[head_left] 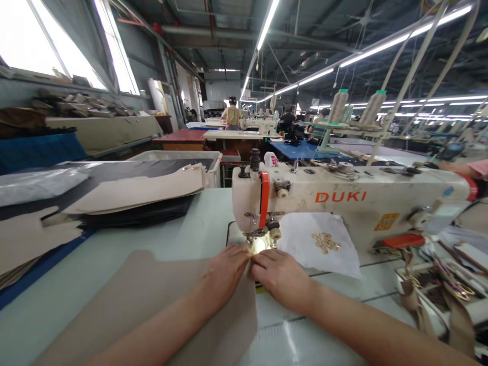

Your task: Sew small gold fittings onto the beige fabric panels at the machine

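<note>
A flat taupe panel (pixel 168 284) of leather-like material lies on the pale table, its right edge close to the needle area of a white sewing machine (pixel 297 195). My left hand (pixel 226 272) rests over that panel, fingers closed on its edge just in front of the lit presser foot. My right hand (pixel 282 279) meets it from the other side, fingers bent and pressed together at the same spot. Whatever sits between the right fingertips is too small and covered to make out. Small gold-coloured metal rings (pixel 326 242) lie on a white sheet (pixel 297 239) under the machine arm.
Stacked beige panels (pixel 141 190) and dark material lie at the left. A white crate (pixel 219 162) stands behind them. A tray (pixel 463 305) with straps and metal hardware is at the right. Thread cones (pixel 338 107) rise behind the machine. People work further back; another person's arm (pixel 453 166) shows at right.
</note>
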Demonstrator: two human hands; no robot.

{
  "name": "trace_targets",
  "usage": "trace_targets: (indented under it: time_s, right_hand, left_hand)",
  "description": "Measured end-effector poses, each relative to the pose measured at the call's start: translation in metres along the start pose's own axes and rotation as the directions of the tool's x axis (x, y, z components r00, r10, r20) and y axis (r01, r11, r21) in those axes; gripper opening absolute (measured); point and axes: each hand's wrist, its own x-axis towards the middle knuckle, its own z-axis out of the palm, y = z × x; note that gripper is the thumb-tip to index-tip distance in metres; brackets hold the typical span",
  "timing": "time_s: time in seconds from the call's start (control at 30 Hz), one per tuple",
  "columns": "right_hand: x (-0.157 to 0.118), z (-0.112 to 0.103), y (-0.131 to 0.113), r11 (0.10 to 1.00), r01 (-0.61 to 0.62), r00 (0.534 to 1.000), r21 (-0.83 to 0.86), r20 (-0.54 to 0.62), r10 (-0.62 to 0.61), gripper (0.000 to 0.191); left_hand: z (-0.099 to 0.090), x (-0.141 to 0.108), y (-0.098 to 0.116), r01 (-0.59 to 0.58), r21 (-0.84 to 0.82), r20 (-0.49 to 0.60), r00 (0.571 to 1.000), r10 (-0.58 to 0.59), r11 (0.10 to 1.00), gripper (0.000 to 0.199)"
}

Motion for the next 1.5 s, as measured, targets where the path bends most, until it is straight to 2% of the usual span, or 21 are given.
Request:
trace_targets:
  time_s: [0.37,0.9,1.07,1.37,1.5]
  right_hand:
    - [0.007,0.004,0.012,0.992,-0.045,0.999,0.117,0.000,0.046,0.005]
    - [0.009,0.006,0.010,0.992,-0.075,0.997,0.106,-0.011,0.076,0.004]
    - [0.007,0.010,0.009,0.989,-0.101,0.993,0.108,-0.049,0.107,0.006]
    - [-0.002,0.007,0.004,0.988,0.022,0.995,0.150,-0.096,-0.008,0.010]
    - [-0.002,0.005,0.005,0.986,0.041,0.995,0.163,-0.092,-0.026,0.010]
  left_hand:
    - [0.008,0.008,-0.017,0.046,-0.014,0.010,0.999,-0.045,0.999,0.021]
    - [0.008,0.011,-0.019,0.038,-0.014,0.015,0.999,-0.038,0.999,0.019]
    - [0.006,0.011,-0.017,0.040,0.002,0.023,0.999,-0.040,0.999,0.020]
    - [-0.001,0.003,-0.010,0.068,0.089,0.062,0.995,-0.073,0.994,0.025]
    - [0.001,0.000,-0.011,0.036,0.110,0.085,0.995,-0.046,0.993,0.027]
